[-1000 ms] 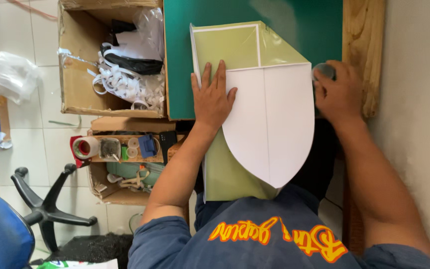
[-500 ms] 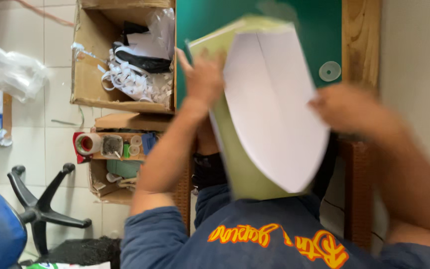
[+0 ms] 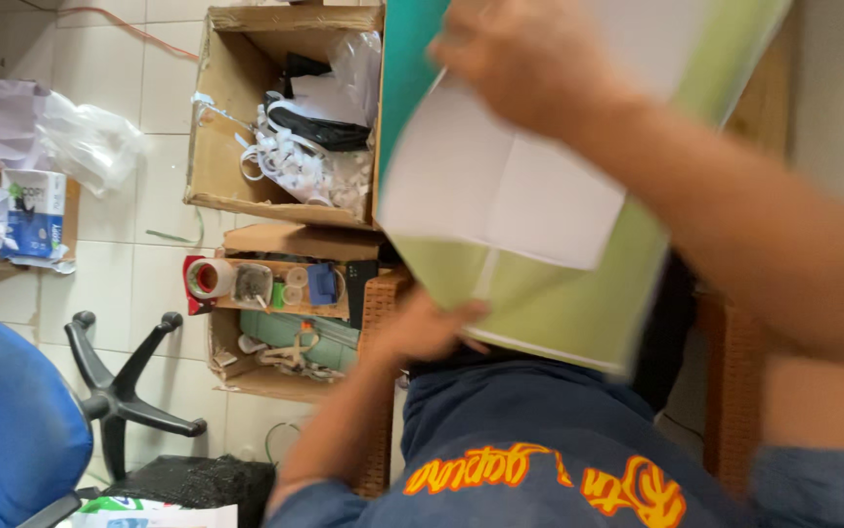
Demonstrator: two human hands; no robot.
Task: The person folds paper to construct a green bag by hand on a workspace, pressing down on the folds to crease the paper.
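Observation:
I hold a large light-green sheet (image 3: 559, 303) with a white folded paper (image 3: 500, 196) lying against it, lifted and tilted in front of my chest. My left hand (image 3: 427, 330) grips the sheet's lower left edge from beneath. My right hand (image 3: 529, 59), blurred, holds the upper part of the white paper, with its forearm crossing the right side of the view. Behind the papers a strip of the dark green cutting mat (image 3: 404, 68) shows.
An open cardboard box (image 3: 216, 147) of white scraps and plastic stands on the tiled floor. Below it a smaller box (image 3: 275, 284) holds tape rolls and small items. A blue office chair (image 3: 11, 420) is at lower left. The wooden table edge (image 3: 735, 381) runs along the right.
The papers came up off the green mat and swung toward me. My left hand dropped from the paper's top to its lower edge. My right hand moved left onto the upper part.

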